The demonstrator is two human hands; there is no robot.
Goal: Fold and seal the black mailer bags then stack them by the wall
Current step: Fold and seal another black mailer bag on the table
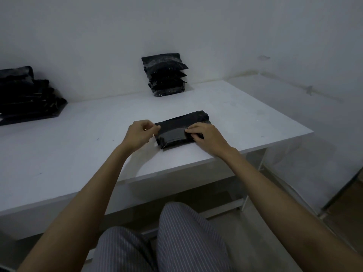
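Two hands on black mailer bag on white table: left hand pinches its left edge, right hand fingers curled gripping right end. Stack against wall.

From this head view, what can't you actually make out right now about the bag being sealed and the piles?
- Mailer bag, head view: the flap's two ends are covered by the left hand and right hand, so whether it is sealed is unclear.
- Left pile: cut off by the frame edge; count unknown.
- Stack by the wall: too dark to count.
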